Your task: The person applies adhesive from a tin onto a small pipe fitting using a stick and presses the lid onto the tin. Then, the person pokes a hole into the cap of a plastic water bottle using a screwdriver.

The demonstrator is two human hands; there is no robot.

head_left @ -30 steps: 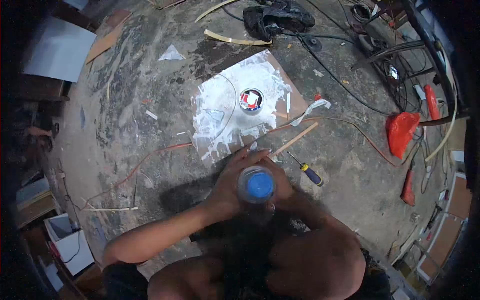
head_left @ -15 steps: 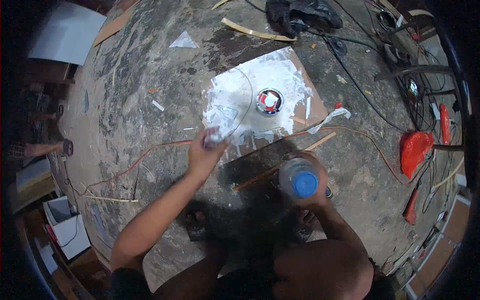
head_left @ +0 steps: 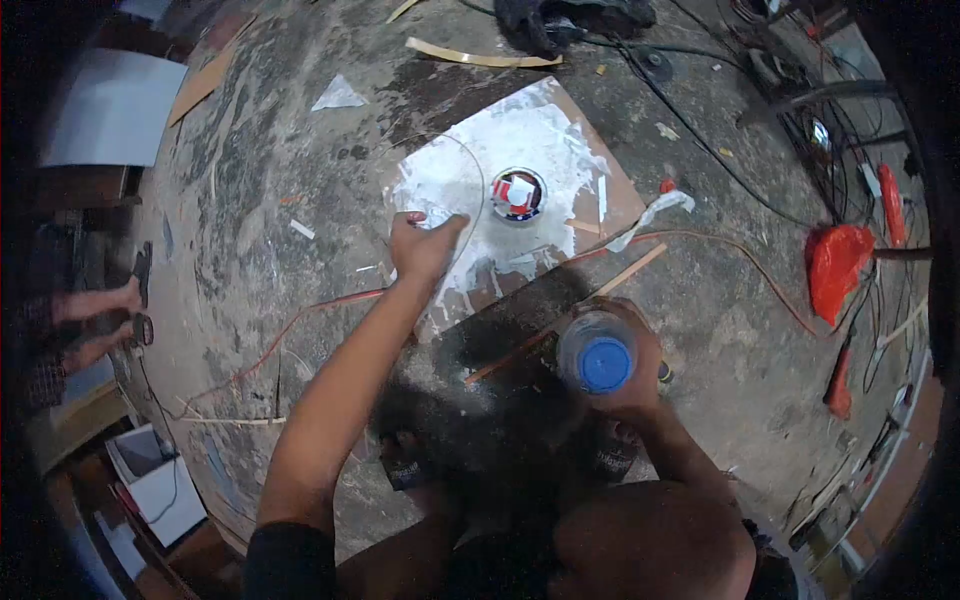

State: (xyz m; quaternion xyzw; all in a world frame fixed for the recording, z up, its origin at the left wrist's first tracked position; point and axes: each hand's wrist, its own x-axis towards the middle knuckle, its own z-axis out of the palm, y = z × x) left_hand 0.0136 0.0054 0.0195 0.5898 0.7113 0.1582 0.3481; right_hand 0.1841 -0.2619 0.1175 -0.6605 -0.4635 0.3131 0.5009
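Note:
My left hand (head_left: pixel 425 250) is over the near left part of a board (head_left: pixel 618 195) smeared with white paste. Its thumb and fingers are spread apart, on either side of a small clear piece (head_left: pixel 437 215) on the paste; whether they press on it cannot be made out. A round tin (head_left: pixel 518 194) with a red, white and dark label stands on the board to the right of that hand. My right hand (head_left: pixel 645 350) is wrapped round a clear plastic bottle (head_left: pixel 575 345) with a blue cap (head_left: pixel 606 365), held above the floor near my knee.
A thin wooden strip (head_left: pixel 630 270) and a reddish cable (head_left: pixel 300 318) lie by the board. Red plastic (head_left: pixel 838 270) and tangled cables are at the right. A black bag (head_left: pixel 570 22) lies at the back. Another person's feet (head_left: pixel 128 300) show at the left.
My left hand has moved forward over the pasted board to the clear piece. The bottle stays in my right hand. The view has shifted slightly, and the other person's feet at the left have moved.

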